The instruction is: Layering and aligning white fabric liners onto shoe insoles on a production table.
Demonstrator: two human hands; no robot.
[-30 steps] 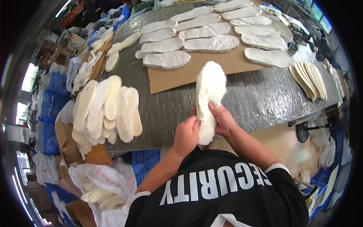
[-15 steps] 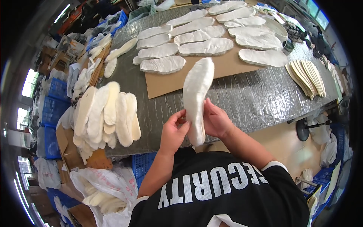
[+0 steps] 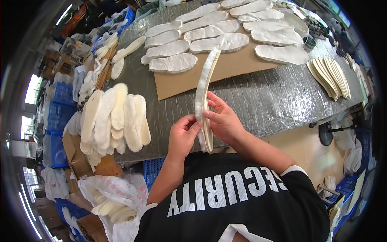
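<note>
A fleecy white insole (image 3: 203,82) with a beige layer along one side stands almost upright, edge toward me, above the table's near edge. My left hand (image 3: 182,135) pinches its lower left side between thumb and fingers. On the opposite side my right hand (image 3: 225,121) has its thumb and fingers on the beige layer, around mid-length. Beyond them, several white insoles (image 3: 219,42) lie in rows, many of them on a brown cardboard sheet (image 3: 177,85).
A heap of cream fleece insoles (image 3: 132,123) lies at the table's left edge. Beige insole-shaped pieces (image 3: 329,78) are fanned out at the right of the grey table (image 3: 262,99). Below left, a plastic bag (image 3: 129,189) holds more fleece pieces; blue crates (image 3: 60,117) stand farther left.
The insole has turned from its fleecy face to edge-on, so its beige layer shows. My right hand has shifted slightly left, its thumb now on the beige side.
</note>
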